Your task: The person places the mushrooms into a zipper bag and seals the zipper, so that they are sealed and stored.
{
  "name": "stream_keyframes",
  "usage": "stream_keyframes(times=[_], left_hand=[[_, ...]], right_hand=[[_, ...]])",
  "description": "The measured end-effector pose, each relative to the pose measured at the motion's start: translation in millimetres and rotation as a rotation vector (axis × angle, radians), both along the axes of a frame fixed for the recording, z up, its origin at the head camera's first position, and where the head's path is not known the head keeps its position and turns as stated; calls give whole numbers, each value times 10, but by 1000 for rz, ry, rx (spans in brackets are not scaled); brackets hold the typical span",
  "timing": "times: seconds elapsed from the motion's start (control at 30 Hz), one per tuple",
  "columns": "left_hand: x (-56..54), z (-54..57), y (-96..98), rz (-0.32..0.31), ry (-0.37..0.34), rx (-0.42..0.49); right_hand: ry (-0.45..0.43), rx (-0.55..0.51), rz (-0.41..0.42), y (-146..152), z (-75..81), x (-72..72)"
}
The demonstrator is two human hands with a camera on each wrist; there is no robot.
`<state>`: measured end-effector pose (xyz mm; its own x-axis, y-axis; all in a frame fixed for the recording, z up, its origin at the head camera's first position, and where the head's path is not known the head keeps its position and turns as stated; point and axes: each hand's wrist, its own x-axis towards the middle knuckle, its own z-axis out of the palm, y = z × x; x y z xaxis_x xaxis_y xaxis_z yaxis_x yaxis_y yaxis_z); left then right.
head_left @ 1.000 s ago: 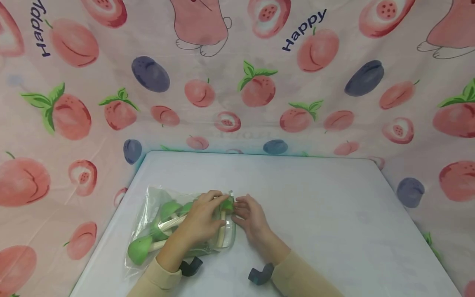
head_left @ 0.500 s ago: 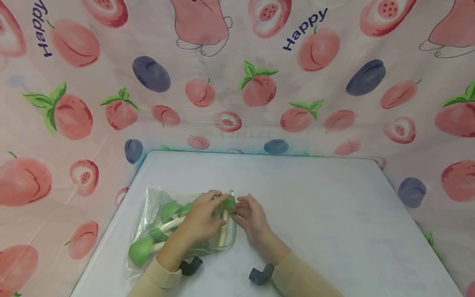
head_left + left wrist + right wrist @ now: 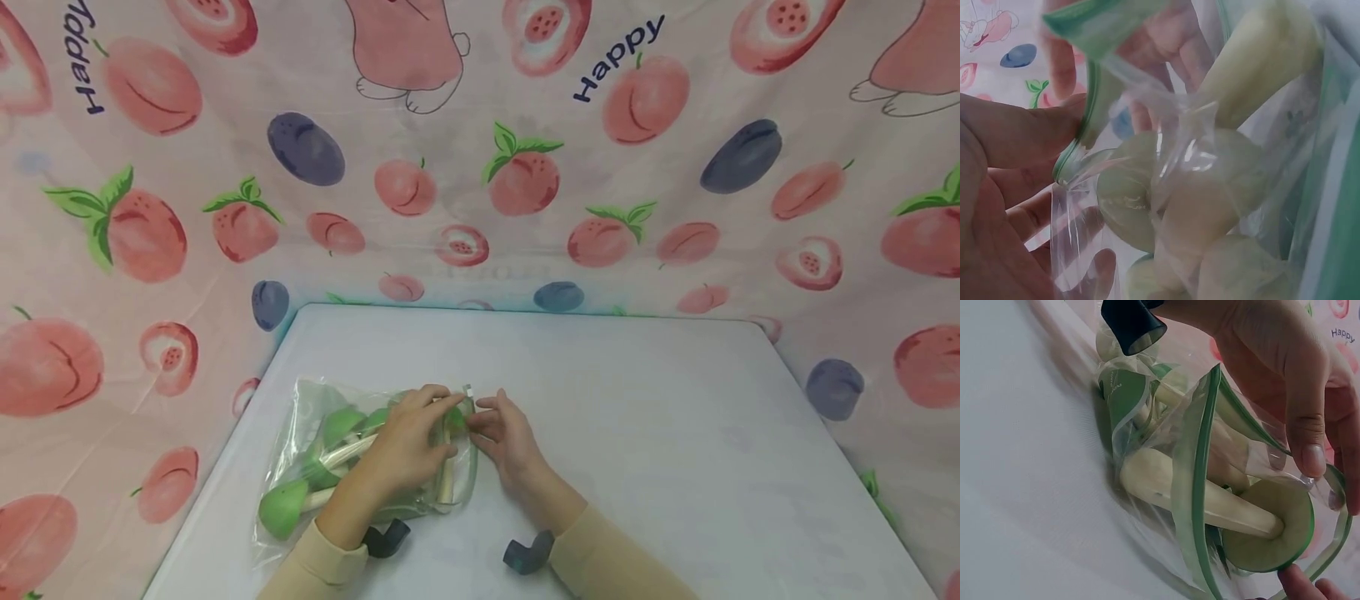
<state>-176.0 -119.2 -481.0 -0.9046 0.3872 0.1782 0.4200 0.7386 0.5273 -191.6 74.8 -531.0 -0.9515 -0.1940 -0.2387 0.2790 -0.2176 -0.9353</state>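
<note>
A clear zip bag (image 3: 311, 412) with a green-edged mouth lies at the table's left, holding several toy mushrooms (image 3: 283, 507) with green caps and pale stems. My left hand (image 3: 411, 437) lies over the bag's mouth end; in the left wrist view its thumb (image 3: 1029, 134) and fingers pinch the rim. The right wrist view shows the mouth spread, with one mushroom (image 3: 1294, 531) just inside it. Right of the bag is my right hand (image 3: 516, 442), its loosely bent fingertips (image 3: 1294, 581) touching that mushroom's cap. The left hand partly hides the bag's contents.
A white table (image 3: 675, 433) extends to the right and back. Peach-printed cloth (image 3: 517, 233) hangs behind and at the sides. Dark curved pieces (image 3: 386, 538) sit at both wrists, by the beige sleeves.
The mushroom at the bag's mouth has shifted slightly left, farther into the bag. My right fingertips have moved a little left with it; the left hand stays put.
</note>
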Motion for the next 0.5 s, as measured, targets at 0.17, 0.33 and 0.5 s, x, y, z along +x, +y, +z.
stream_keyframes(times=[0.17,0.33,0.5], left_hand=[[-2,-7,-5,7,7,-8],[-2,-7,-13,3,22,-15],[1,4,-13,1,41,-21]], right_hand=[[14,11,13,-17,35,15],[42,25,23,-28,43,40],[74,40,58,-30,11,37]])
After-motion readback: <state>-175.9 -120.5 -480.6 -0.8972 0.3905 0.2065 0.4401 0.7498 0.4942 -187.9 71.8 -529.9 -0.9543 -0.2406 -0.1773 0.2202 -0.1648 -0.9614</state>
